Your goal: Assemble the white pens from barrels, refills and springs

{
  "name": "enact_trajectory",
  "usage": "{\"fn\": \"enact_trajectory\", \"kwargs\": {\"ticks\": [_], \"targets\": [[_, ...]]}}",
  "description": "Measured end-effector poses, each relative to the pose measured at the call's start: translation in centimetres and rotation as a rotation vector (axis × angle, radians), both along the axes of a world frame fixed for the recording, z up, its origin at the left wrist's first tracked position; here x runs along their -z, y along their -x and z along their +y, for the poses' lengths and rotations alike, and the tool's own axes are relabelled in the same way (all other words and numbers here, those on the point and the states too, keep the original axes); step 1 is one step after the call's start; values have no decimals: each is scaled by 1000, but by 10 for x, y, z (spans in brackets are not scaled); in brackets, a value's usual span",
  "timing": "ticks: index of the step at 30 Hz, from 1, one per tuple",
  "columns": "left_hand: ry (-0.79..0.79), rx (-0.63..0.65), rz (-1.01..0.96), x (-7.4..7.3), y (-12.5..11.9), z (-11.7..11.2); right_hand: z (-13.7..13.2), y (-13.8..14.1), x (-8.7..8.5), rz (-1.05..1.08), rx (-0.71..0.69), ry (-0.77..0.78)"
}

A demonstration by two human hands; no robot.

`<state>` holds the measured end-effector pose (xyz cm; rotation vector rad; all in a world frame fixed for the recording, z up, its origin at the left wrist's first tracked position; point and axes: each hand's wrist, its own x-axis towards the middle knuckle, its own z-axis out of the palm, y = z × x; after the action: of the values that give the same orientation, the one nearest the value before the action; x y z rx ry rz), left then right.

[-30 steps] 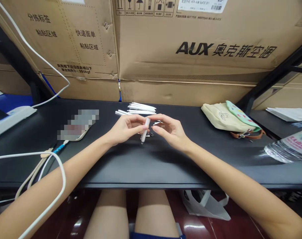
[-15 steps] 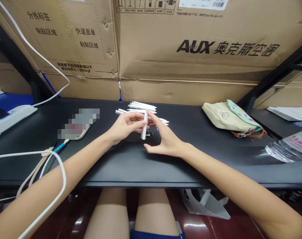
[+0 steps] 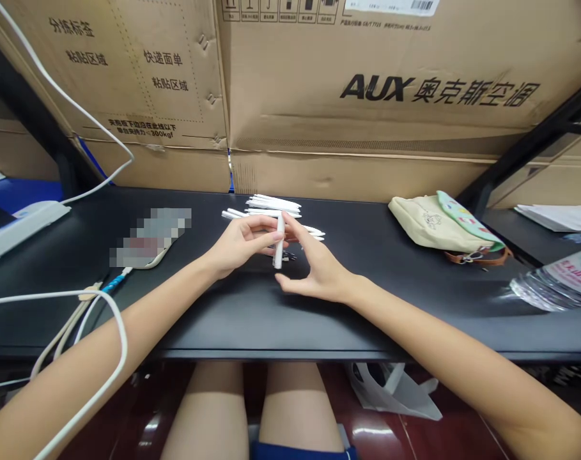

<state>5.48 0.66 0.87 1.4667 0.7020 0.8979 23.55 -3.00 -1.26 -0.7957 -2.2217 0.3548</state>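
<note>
A short white pen-like barrel (image 3: 278, 250) stands almost upright above the black desk, pinched between the thumb and fingers of my left hand (image 3: 242, 246). My right hand (image 3: 321, 265) curves around its right side with thumb and forefinger spread wide. That forefinger's tip is at the barrel's top, and the thumb tip sits just under its lower end, seemingly with a small gap. Behind both hands lie several white pens (image 3: 273, 204), partly covered by my fingers. Some small dark pieces (image 3: 288, 256) rest on the desk behind the barrel, mostly hidden.
A blurred-out phone (image 3: 151, 239) with a cable lies to the left, near a white power strip (image 3: 26, 223). White cord (image 3: 120, 319) loops over my left forearm. To the right are a cream pouch (image 3: 438, 223) and a plastic bottle (image 3: 558, 281). Cardboard boxes (image 3: 319, 128) stand behind the desk.
Almost nothing differs. My right thumb has shifted very slightly toward the barrel's lower end; my left hand keeps the same pinch.
</note>
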Motion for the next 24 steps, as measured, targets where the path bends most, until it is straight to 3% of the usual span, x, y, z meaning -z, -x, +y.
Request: {"fn": "enact_trajectory", "kwargs": {"ticks": [24], "targets": [[-7,1,-16,0,0,1,-3,1,-2,-54,35,-56]]}}
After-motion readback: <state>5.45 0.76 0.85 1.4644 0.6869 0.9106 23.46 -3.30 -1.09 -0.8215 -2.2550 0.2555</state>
